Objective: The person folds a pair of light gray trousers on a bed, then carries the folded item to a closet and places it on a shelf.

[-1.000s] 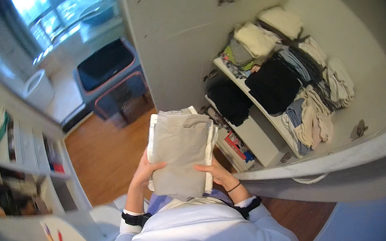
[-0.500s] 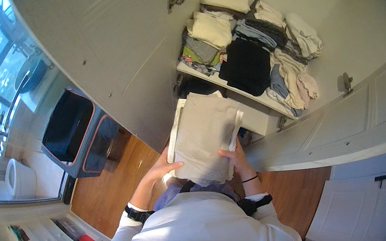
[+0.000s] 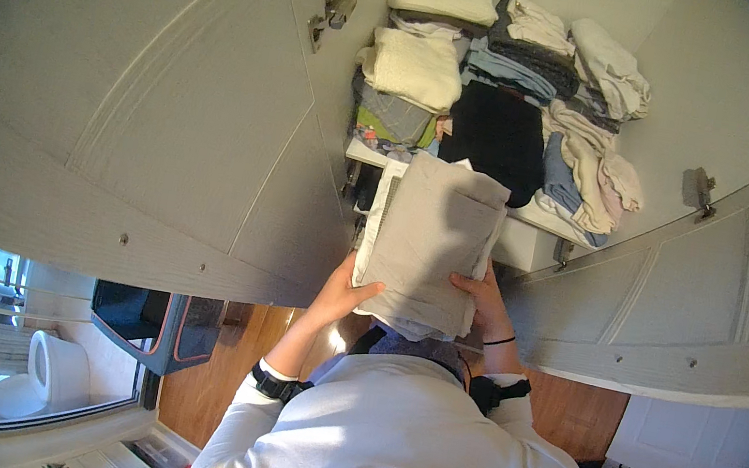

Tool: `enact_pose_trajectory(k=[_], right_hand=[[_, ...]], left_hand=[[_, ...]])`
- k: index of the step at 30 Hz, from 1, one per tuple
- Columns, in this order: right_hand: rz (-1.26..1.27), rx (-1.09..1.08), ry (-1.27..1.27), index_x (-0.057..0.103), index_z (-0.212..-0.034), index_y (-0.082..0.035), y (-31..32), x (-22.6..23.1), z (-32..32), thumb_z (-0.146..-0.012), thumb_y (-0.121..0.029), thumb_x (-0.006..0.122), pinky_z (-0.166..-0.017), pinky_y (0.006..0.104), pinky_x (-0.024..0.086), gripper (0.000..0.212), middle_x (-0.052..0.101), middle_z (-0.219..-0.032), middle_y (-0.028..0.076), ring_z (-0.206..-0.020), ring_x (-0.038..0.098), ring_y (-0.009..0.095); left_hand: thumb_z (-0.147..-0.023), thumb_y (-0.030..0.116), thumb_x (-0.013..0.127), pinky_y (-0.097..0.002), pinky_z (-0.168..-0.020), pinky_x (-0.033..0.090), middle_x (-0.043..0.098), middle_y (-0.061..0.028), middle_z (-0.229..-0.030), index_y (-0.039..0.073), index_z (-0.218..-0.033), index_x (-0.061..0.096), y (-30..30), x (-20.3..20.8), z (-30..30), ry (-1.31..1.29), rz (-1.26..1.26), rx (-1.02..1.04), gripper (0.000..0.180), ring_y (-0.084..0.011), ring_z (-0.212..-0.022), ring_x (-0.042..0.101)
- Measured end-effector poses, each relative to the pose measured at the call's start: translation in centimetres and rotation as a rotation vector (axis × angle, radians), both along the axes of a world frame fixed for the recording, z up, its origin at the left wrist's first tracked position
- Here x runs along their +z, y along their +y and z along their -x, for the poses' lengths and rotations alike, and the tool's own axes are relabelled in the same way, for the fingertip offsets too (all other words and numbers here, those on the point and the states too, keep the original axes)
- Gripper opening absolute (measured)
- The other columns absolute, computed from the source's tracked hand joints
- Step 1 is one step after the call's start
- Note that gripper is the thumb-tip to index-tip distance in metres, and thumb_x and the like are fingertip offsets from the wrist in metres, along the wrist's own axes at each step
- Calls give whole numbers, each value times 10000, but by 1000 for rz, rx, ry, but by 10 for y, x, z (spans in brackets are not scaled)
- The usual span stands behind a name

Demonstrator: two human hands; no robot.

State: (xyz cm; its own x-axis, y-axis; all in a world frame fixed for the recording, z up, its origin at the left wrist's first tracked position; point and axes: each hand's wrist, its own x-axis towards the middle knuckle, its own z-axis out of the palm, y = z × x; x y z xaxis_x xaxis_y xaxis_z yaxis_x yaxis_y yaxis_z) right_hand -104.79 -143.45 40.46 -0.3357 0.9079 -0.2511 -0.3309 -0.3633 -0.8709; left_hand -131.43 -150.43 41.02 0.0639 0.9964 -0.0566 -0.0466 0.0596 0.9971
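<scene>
A stack of folded cloths [image 3: 438,234], light grey on top with white edges showing beneath, is held out in front of my body. My left hand [image 3: 354,288] grips its lower left side, thumb lying over the top. On the right edge my right hand [image 3: 482,298] holds it the same way, with the fingers hidden underneath. Just beyond the stack is a cabinet shelf [image 3: 581,231] loaded with folded clothes. A black folded garment [image 3: 495,138] lies closest, beside cream folded knitwear [image 3: 412,70] and a slumped beige garment [image 3: 590,160].
Open cabinet doors flank me, the left door [image 3: 170,104] and the right door [image 3: 680,283]. A dark blue box with orange trim [image 3: 195,328] stands on the wooden floor at left. Farther left, a white toilet [image 3: 59,370] shows behind glass.
The cloth stack and both hands have moved forward and slightly right, nearer the shelf, so the stack now overlaps its front edge. My view has shifted closer to the cabinet.
</scene>
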Motion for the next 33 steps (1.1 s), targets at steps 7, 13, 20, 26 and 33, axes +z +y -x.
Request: enact_pose_trajectory(k=[7, 13, 20, 26, 33], right_hand=[[199, 24, -162, 229, -1445, -100, -29, -70, 0, -724, -28, 753, -987, 391, 430, 894, 461, -1325, 117, -1180, 486, 275], [369, -76, -280, 252, -1425, -74, -23, -163, -24, -682, 44, 724, -946, 379, 454, 888, 472, -1305, 113, -1159, 494, 275], [157, -458, -254, 309, -1414, -137, 91, -218, -86, -706, 126, 613, -870, 394, 506, 814, 491, -1285, 117, -1135, 514, 268], [175, -642, -197, 342, -1370, -24, 195, -252, -161, -794, -47, 687, -893, 381, 485, 672, 521, -1261, 128, -1081, 556, 263], [226, -228, -665, 381, -1341, 3, 303, -345, -258, -791, -151, 733, -917, 327, 453, 671, 566, -1195, 101, -1080, 542, 240]], left_hand=[[-842, 52, 653, -320, -980, 397, 547, -102, -1249, -11, -1350, 391, -30, -83, -1, -102, 298, -91, 575, -168, -1126, 514], [-864, 55, 624, -373, -986, 412, 493, -135, -1305, 36, -1442, 231, -65, -162, -6, -199, 520, -15, 699, -232, -1167, 500], [-864, 193, 627, -427, -923, 459, 492, -221, -1310, 103, -1461, 211, -121, -231, -3, 102, 844, 61, 733, -346, -1084, 574], [-826, 366, 621, -664, -980, 294, 229, -294, -1458, 201, -1467, 232, -165, -313, -57, 855, 890, -582, 768, -476, -1323, 250], [-757, 482, 628, -761, -962, 173, 72, -290, -1505, 269, -1428, 359, -165, -336, -84, 1172, 732, -739, 754, -531, -1363, 80]])
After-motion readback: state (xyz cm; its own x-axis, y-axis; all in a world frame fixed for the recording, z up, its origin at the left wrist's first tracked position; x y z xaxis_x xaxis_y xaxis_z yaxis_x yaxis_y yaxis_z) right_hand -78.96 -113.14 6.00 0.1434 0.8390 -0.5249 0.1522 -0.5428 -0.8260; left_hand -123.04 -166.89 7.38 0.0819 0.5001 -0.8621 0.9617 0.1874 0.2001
